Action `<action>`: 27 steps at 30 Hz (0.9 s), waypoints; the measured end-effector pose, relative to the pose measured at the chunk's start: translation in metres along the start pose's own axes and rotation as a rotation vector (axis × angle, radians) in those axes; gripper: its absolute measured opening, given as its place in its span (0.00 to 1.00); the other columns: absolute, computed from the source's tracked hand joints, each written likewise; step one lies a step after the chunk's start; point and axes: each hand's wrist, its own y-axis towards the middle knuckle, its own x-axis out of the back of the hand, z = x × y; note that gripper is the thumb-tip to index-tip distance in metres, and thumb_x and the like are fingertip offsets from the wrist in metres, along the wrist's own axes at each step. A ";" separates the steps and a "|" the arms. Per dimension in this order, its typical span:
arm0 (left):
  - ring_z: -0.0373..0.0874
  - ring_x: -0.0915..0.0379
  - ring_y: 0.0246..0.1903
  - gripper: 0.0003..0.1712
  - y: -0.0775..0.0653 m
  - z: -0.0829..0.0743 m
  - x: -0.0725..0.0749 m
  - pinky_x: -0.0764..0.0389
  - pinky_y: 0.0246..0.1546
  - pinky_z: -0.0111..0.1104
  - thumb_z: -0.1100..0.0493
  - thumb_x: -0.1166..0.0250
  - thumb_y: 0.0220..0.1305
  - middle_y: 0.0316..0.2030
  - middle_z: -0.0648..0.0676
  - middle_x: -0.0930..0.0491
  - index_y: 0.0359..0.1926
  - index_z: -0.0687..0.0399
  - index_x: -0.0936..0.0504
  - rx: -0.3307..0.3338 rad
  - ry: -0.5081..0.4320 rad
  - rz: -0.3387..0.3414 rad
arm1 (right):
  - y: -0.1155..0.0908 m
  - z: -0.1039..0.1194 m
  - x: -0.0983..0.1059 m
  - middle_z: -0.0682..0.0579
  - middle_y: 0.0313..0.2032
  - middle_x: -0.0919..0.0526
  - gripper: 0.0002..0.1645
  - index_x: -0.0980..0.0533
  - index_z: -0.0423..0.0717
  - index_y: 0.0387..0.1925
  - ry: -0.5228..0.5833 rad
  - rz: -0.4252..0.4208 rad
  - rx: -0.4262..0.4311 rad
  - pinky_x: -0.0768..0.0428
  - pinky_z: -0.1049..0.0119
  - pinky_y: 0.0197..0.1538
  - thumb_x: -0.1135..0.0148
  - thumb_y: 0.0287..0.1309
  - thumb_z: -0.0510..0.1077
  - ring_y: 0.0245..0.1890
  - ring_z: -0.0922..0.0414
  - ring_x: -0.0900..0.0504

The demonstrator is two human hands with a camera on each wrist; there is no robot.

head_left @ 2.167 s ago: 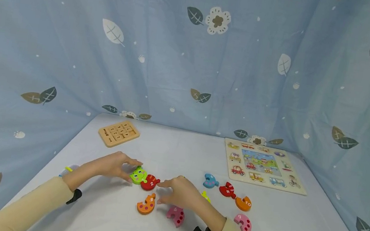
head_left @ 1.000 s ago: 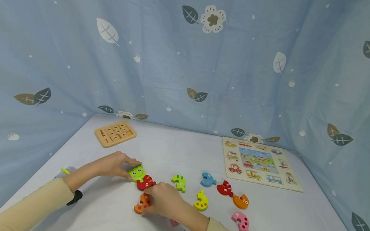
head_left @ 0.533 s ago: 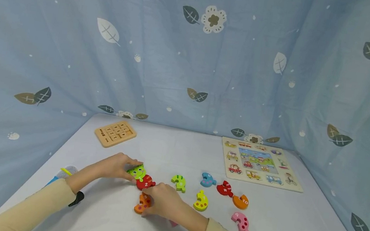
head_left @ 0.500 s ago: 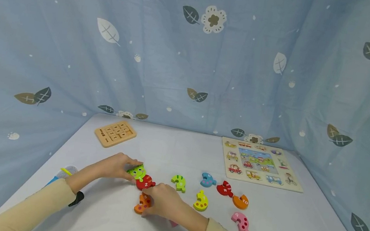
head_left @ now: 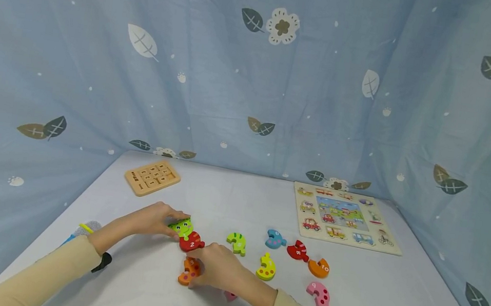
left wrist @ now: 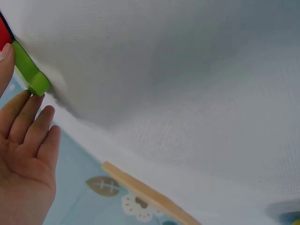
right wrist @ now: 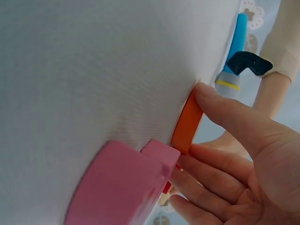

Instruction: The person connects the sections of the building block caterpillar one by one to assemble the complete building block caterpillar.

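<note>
In the head view my left hand (head_left: 152,221) pinches the green cat-like head piece (head_left: 182,227) of a wooden number puzzle. The red piece marked 2 (head_left: 189,242) adjoins the head's lower right side. My right hand (head_left: 218,266) pinches an orange spotted piece (head_left: 189,273) just below the red one. In the right wrist view the thumb and fingers lie at opposite ends of the orange piece (right wrist: 187,122). A pink piece (head_left: 230,296) is mostly hidden under the right wrist. The left wrist view shows the thumb and fingertips on the green head's edge (left wrist: 30,70).
To the right lie loose pieces: green striped (head_left: 237,243), yellow (head_left: 266,267), blue (head_left: 275,239), red (head_left: 298,250), orange 10 (head_left: 319,267) and pink 9 (head_left: 320,296). A wooden number board (head_left: 152,178) and vehicle puzzle (head_left: 342,215) lie behind. A blue microphone (head_left: 87,228) is beside the left forearm.
My right hand has moved from beside the red piece onto the orange piece and now grips it. The red piece has tilted slightly downward. The left hand stays at the green head.
</note>
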 end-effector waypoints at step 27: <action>0.59 0.27 0.56 0.35 0.004 0.008 0.000 0.25 0.54 0.48 0.46 0.25 0.48 0.55 0.60 0.22 0.57 0.52 0.19 0.046 -0.038 0.034 | -0.012 -0.027 0.015 0.59 0.52 0.18 0.35 0.21 0.52 0.57 0.195 -0.015 -0.048 0.22 0.68 0.53 0.24 0.46 0.54 0.49 0.66 0.21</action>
